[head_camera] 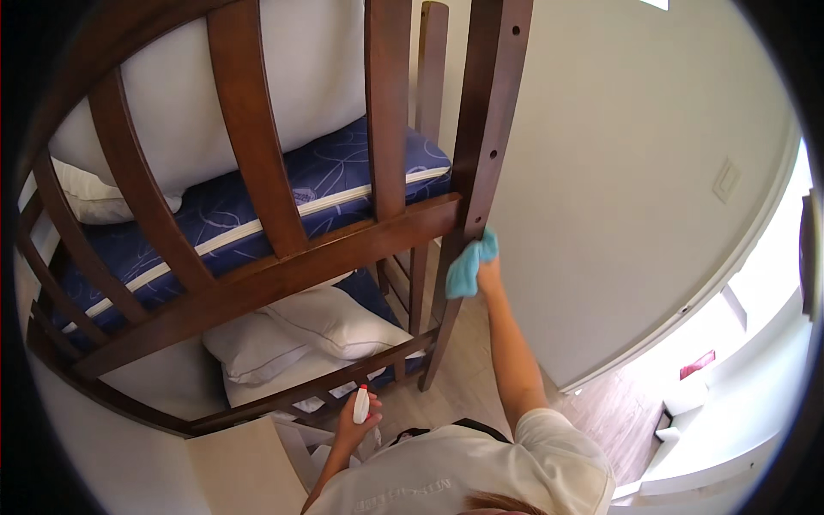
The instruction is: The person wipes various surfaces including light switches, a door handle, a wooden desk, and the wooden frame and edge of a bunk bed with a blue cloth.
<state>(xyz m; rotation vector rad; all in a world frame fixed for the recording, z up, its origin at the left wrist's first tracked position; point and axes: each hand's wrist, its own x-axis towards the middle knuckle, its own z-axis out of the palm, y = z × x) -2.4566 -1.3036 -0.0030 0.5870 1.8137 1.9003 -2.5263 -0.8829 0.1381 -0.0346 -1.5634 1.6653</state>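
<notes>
My right hand (pixel 489 273) presses a light blue cloth (pixel 465 273) against the corner post (pixel 473 148) of a dark wooden bunk bed, just below the lowest visible hole in the post. The cloth covers most of my fingers. Down by my body, my left hand (pixel 353 418) grips a spray bottle by its white trigger head (pixel 362 405), which has a red nozzle tip. The rest of the bottle is mostly hidden by my hand and shirt. Beside the post, the upper bunk's lower rail (pixel 335 244) runs off to the left.
A blue patterned mattress (pixel 335 161) lies on the upper bunk behind wooden slats (pixel 248 116). White pillows (pixel 347 322) rest on the lower bunk. A pale wooden cabinet (pixel 244 470) stands at lower left. To the right is a wall (pixel 618 161) with a light switch (pixel 727 180), then a bright doorway.
</notes>
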